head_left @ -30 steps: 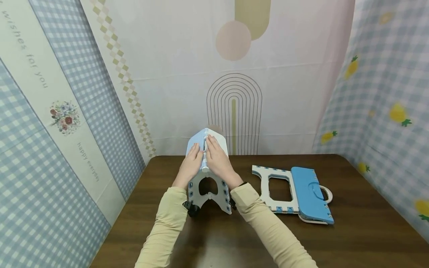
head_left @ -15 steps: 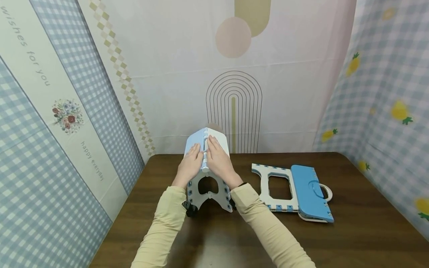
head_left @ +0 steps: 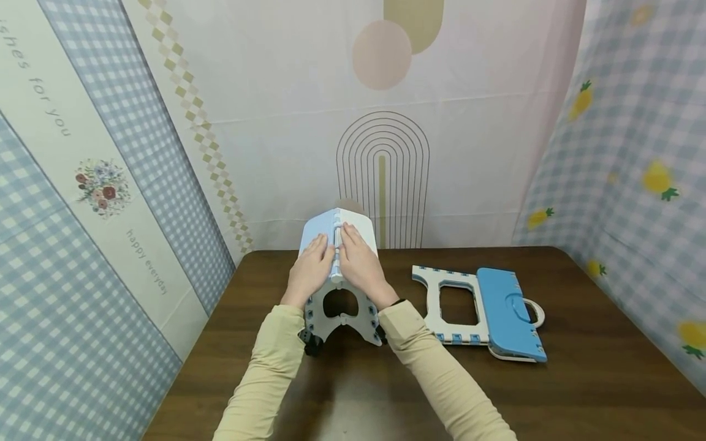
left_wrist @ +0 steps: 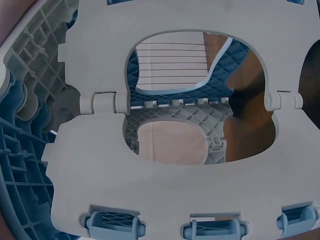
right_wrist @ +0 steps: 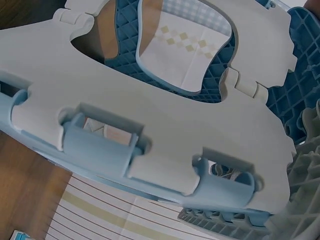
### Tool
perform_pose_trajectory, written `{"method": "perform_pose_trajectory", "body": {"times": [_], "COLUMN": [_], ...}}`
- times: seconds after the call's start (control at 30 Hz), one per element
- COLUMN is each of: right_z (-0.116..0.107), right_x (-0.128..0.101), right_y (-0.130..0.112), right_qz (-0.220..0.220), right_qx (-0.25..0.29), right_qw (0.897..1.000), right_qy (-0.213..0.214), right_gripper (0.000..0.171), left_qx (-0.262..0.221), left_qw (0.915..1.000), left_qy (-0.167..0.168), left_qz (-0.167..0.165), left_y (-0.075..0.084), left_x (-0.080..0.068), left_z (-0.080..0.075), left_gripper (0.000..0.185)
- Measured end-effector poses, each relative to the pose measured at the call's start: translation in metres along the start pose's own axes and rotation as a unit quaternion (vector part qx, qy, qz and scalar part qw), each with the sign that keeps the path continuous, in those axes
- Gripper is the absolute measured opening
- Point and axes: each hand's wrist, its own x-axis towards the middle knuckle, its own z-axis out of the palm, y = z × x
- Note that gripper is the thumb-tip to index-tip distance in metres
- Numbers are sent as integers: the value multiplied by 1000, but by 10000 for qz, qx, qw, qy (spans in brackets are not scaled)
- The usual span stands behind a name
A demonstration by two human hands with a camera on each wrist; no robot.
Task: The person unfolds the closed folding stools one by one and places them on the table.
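Note:
A blue and white folding stool point(head_left: 361, 320) stands half unfolded on the dark wooden table point(head_left: 579, 380), its two seat halves peaked like a roof. My left hand point(head_left: 311, 269) lies flat on the blue left half. My right hand point(head_left: 360, 266) lies flat on the white right half, fingers straight beside the centre hinge. The left wrist view looks up at the stool's white leg panel point(left_wrist: 165, 190) with its oval cutout and the blue ribbed underside. The right wrist view shows the other leg panel point(right_wrist: 165, 135) with blue hinge clips point(right_wrist: 100, 145).
A second stool point(head_left: 507, 312) of the same kind lies folded flat on the table to the right, handle pointing right. Patterned cloth backdrops point(head_left: 110, 184) close in the table on the left, back and right.
Both hands stay flat on the stool's seat halves in the same place. Only the head view has drifted slightly.

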Motion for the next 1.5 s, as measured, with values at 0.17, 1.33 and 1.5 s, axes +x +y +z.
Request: {"method": "perform_pose_trajectory", "body": {"times": [0.17, 1.33, 1.5], "right_z": [1, 2, -1], "right_x": [0, -2, -1], "right_y": [2, -1, -1], "right_qz": [-2, 161, 218], "right_qx": [-85, -664, -714], "right_qw": [9999, 9951, 9946], "right_qy": [-60, -712, -715], "right_gripper": [48, 49, 49], "left_qx": [63, 1085, 1089], "left_qw": [10000, 9937, 9937], "left_qy": [-63, -278, -260], "left_qz": [-19, 82, 108], "left_y": [1, -1, 1], "left_x": [-2, -4, -1], "left_z": [0, 1, 2], "left_gripper": [60, 61, 61]}}
